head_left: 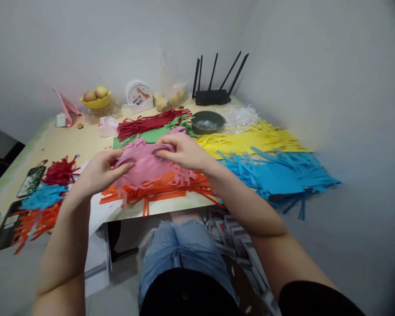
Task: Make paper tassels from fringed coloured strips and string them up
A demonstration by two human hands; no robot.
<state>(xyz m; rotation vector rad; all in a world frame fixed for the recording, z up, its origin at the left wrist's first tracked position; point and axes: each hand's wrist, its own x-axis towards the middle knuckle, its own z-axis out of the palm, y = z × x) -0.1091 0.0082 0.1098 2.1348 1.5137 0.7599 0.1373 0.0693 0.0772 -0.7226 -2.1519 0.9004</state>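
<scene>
I hold a pink fringed paper sheet (145, 169) between both hands, just above the table's front edge. My left hand (98, 173) pinches its left side with fingers closed. My right hand (184, 151) grips its upper right edge, fingers curled over the paper. Under the pink sheet lies a stack of orange fringed paper (158, 191). Pink strips hang down over the orange ones.
Blue fringed sheets (276, 175), yellow ones (250, 138), green (148, 136) and dark red (148, 123) cover the table (69, 145). A dark bowl (208, 122), router (212, 95), fruit bowl (97, 101) and phone (31, 181) stand around. Finished paper tassels (57, 172) lie at the left.
</scene>
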